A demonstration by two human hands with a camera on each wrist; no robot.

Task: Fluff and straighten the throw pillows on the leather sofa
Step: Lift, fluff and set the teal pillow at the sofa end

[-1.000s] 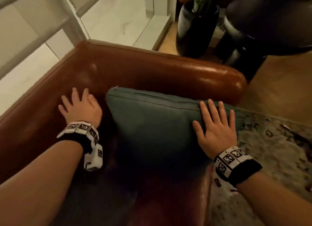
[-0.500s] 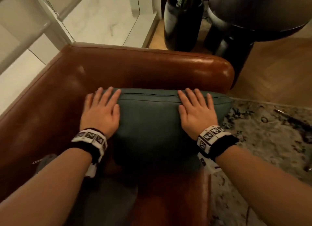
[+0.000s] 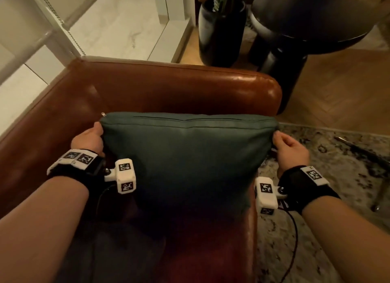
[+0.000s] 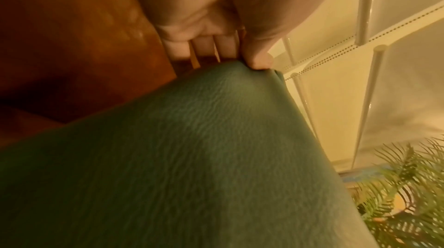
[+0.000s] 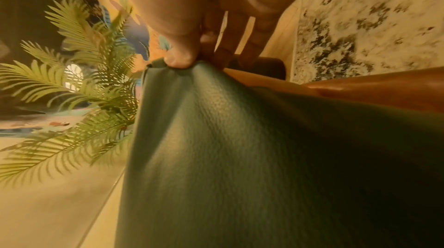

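The pillow (image 3: 185,162), dark green with a grained surface, stands upright on the seat of the brown leather sofa (image 3: 168,88), in front of the armrest, with its zipper seam along the top edge. The left hand (image 3: 88,141) holds the upper left corner of the pillow: in the left wrist view the thumb (image 4: 258,56) presses on the near face of the corner and the fingers (image 4: 204,47) go behind it, so the corner is pinched between them. The right hand (image 3: 290,150) holds the upper right corner in the same manner; in the right wrist view its thumb (image 5: 182,56) lies on the near face and the fingers (image 5: 228,47) are curled behind the edge. Both forearms reach forward, one at each side of the pillow, and the wrists are turned so that the backs of the hands face outward. Each wrist carries a black band with white marker blocks. At the right of the sofa lies a speckled rug (image 3: 337,177) on a wooden floor. Behind the armrest stands a dark vase (image 3: 219,33) with green fern leaves (image 5: 79,85), and beside it a dark round table (image 3: 306,18).
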